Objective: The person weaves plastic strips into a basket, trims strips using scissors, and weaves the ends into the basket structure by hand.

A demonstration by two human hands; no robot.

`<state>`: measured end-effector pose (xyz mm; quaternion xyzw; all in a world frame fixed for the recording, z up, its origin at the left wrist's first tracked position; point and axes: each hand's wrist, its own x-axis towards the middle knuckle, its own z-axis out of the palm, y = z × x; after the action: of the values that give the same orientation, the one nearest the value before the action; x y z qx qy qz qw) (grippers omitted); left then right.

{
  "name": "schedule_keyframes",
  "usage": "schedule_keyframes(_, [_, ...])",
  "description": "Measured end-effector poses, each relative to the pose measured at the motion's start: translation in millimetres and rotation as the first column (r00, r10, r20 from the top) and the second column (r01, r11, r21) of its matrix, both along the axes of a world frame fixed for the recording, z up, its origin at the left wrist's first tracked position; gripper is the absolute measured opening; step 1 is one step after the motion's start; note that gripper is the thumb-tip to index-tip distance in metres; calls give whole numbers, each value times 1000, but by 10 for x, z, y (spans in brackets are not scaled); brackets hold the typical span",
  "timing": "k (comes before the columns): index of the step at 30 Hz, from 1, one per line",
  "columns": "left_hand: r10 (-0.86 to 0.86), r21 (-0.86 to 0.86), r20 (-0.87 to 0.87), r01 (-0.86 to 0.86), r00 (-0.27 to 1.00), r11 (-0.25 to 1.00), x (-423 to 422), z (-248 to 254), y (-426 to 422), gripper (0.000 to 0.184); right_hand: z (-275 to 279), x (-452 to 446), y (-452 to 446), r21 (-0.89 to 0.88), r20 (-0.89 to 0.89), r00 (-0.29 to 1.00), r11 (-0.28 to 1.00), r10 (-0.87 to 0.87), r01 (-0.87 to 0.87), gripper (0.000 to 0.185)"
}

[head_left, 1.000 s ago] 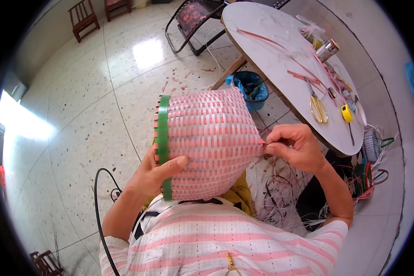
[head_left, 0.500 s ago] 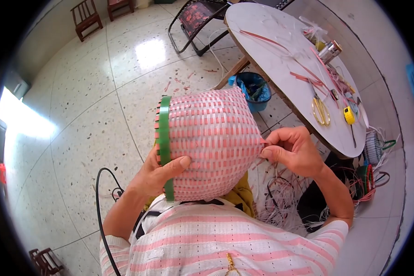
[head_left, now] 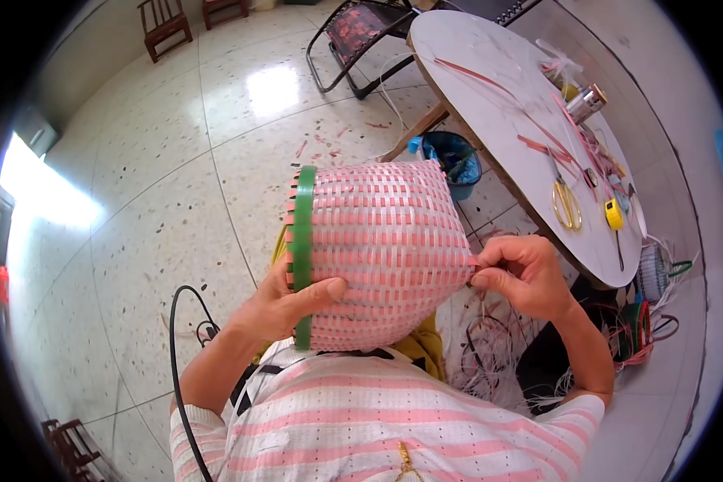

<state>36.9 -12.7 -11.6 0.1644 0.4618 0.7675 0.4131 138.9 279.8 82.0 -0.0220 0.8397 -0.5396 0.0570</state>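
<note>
Basket (head_left: 386,249), woven in pink and white, is held on its side in front of the torso, green band (head_left: 303,229) toward the left. Band side is grasped by left hand (head_left: 289,305): thumb is laid over the band onto the weave, fingers mostly hidden behind. Pink strip end (head_left: 473,261) at the basket's right corner is pinched between thumb and bent forefinger of right hand (head_left: 526,275); exact fingertip contact can't be told at this size.

White oval table (head_left: 478,104) is seen at upper right, apart from the basket. Gold-handled scissors (head_left: 566,207), yellow tape measure (head_left: 614,214), metal can (head_left: 586,103) and loose red strips (head_left: 546,150) are laid on it. Blue-lined bin (head_left: 461,191) is placed by the table edge, just beyond the basket. Floor below right hand is littered with tangled strips (head_left: 486,361). Folding chair (head_left: 353,36) is parked near the table's far end.
</note>
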Motion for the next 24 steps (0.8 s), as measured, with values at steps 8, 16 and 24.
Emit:
schedule_keyframes(8, [5, -27, -22, -6, 1000, 1000, 22, 26, 7, 51, -14, 13, -63, -76, 105, 993, 995, -57, 65, 6])
schedule_keyframes(16, [41, -65, -22, -42, 999, 997, 17, 41, 41, 57, -3, -1, 95, 2, -5, 999, 999, 34, -34, 5])
schedule_keyframes(24, [-6, -66, -51, 3, 999, 998, -15, -15, 6, 60, -49, 7, 45, 1, -80, 997, 1000, 21, -21, 4])
